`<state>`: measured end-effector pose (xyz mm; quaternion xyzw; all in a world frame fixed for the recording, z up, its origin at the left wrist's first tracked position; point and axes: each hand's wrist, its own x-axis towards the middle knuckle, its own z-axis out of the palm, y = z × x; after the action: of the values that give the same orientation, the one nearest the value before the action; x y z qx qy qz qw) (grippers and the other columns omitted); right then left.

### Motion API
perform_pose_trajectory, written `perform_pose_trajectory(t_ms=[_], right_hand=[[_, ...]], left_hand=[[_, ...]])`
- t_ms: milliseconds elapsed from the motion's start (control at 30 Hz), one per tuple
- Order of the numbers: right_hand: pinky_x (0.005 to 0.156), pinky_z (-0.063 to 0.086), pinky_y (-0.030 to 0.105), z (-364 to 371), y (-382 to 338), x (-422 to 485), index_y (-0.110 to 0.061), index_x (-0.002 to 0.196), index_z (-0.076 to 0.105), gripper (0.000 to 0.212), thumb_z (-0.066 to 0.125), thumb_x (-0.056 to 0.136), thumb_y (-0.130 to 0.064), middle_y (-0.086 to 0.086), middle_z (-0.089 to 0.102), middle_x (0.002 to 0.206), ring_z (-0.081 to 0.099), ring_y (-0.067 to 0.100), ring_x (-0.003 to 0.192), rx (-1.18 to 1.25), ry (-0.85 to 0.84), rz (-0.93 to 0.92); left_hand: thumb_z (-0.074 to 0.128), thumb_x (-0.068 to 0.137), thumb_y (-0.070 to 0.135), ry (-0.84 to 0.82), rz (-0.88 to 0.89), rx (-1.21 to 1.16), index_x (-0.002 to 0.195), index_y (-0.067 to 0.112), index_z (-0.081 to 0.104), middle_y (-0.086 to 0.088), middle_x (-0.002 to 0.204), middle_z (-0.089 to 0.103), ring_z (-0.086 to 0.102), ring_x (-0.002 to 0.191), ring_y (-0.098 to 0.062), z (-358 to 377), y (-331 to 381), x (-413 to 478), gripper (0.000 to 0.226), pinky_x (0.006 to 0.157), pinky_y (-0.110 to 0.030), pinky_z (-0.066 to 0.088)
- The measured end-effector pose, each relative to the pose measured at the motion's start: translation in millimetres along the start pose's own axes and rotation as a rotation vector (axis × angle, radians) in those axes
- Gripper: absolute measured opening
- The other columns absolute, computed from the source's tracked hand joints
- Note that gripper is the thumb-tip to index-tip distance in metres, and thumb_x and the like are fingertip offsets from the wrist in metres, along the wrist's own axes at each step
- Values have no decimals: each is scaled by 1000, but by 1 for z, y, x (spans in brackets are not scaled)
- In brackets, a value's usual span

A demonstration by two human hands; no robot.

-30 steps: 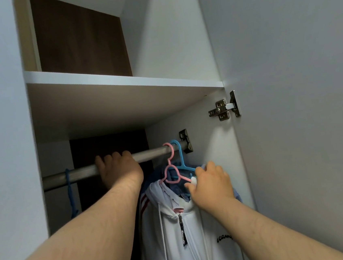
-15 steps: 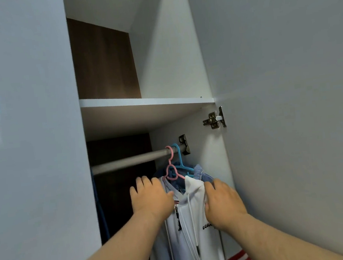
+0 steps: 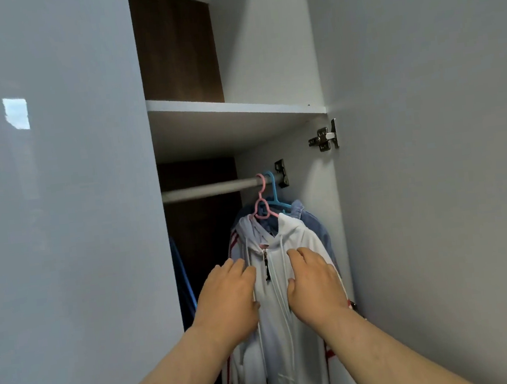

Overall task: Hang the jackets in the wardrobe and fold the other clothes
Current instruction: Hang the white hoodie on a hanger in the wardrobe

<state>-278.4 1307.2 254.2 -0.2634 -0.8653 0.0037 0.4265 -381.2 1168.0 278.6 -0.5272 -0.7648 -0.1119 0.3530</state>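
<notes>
I see an open wardrobe (image 3: 271, 49) with pale grey-white panels, a dark brown back wall (image 3: 175, 43) and one white shelf (image 3: 234, 108) well above both hands. Left of the hands there's a glossy closed door (image 3: 60, 212) with one bright window reflection on it; right of them the open door (image 3: 428, 142) with one metal hinge (image 3: 324, 136). One metal rail (image 3: 211, 190) runs above the hands, ending in one dark bracket (image 3: 281, 172). Hangers on the rail: two, one pink hanger (image 3: 262, 203) and one blue hanger (image 3: 274, 194), side by side, straight up from the gap between my hands. Jackets hanging: two that I can count. The white hooded jacket (image 3: 279, 330) with red stripes hangs on the pink hanger, directly in front of the hands; one zipper pull and white drawstrings sit between them. The denim jacket (image 3: 313, 220) hangs behind it, up and right of the right hand. A blue strip of something shows low left of the left hand, can't tell what. Left hand (image 3: 227, 301) lies flat on the white jacket's front panel, fingers spread and loosely extended, not clamped on the cloth. Right hand (image 3: 315, 282) is the same on the other panel, fingers apart and lying on the fabric, thumb toward the zipper; no pinch visible. Both forearms bare.
</notes>
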Motion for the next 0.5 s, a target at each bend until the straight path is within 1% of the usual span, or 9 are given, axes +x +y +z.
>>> perform_pose_trajectory(t_ms=[33,100,233,300,333,400,433,467,500], right_hand=[[93,40,33,2,-2,-7,-21,134,44,48,54,87,-16,-2,48,130,47,21,121,13,1,8],[100,38,34,7,-3,-23,-19,142,41,55,54,89,-15,0,43,141,43,22,129,34,-12,26],[107,32,30,17,7,-50,-18,145,39,57,53,91,-13,2,36,151,37,21,137,31,-71,34],[108,30,29,20,14,-62,-17,146,40,58,54,90,-14,2,35,152,34,20,140,9,-85,48],[109,30,30,21,16,-66,-16,145,41,58,55,89,-14,3,36,152,35,21,140,2,-83,60],[111,32,35,25,17,-72,-13,144,44,59,57,87,-10,6,40,150,36,24,141,-6,-70,88],[111,33,39,27,18,-74,-12,143,46,59,58,85,-9,8,41,150,37,26,141,-10,-58,104],[111,35,42,29,20,-75,-11,141,49,58,59,84,-7,10,43,148,38,28,140,-17,-41,121],[111,38,45,31,22,-75,-11,139,51,58,60,83,-6,11,45,147,40,29,139,-26,-20,139]], left_hand=[[64,82,36,-14,-1,9,119,21,58,4,116,55,49,111,-17,3,1,-7,41,96,-30,39],[62,84,37,-36,-26,-27,125,21,55,5,122,53,47,116,-17,12,3,-21,45,101,-30,36],[58,87,40,-35,-72,-138,130,22,50,6,122,50,44,116,-15,32,13,-42,47,104,-30,35],[57,89,42,-42,-88,-206,141,23,42,5,136,46,39,128,-16,44,21,-48,57,115,-33,28],[57,90,43,-44,-99,-246,146,24,37,5,144,41,34,137,-17,50,24,-49,63,120,-33,20],[57,91,44,-44,-117,-335,152,24,30,3,157,30,21,147,-17,62,29,-52,69,120,-29,5],[58,92,43,-46,-119,-379,152,24,29,3,159,27,18,149,-17,69,31,-52,70,118,-27,1],[60,91,43,-54,-118,-412,152,23,31,1,160,27,18,149,-18,75,34,-51,70,117,-27,2],[64,89,41,-59,-116,-439,151,21,35,0,158,31,22,149,-19,81,35,-50,71,118,-28,6]])
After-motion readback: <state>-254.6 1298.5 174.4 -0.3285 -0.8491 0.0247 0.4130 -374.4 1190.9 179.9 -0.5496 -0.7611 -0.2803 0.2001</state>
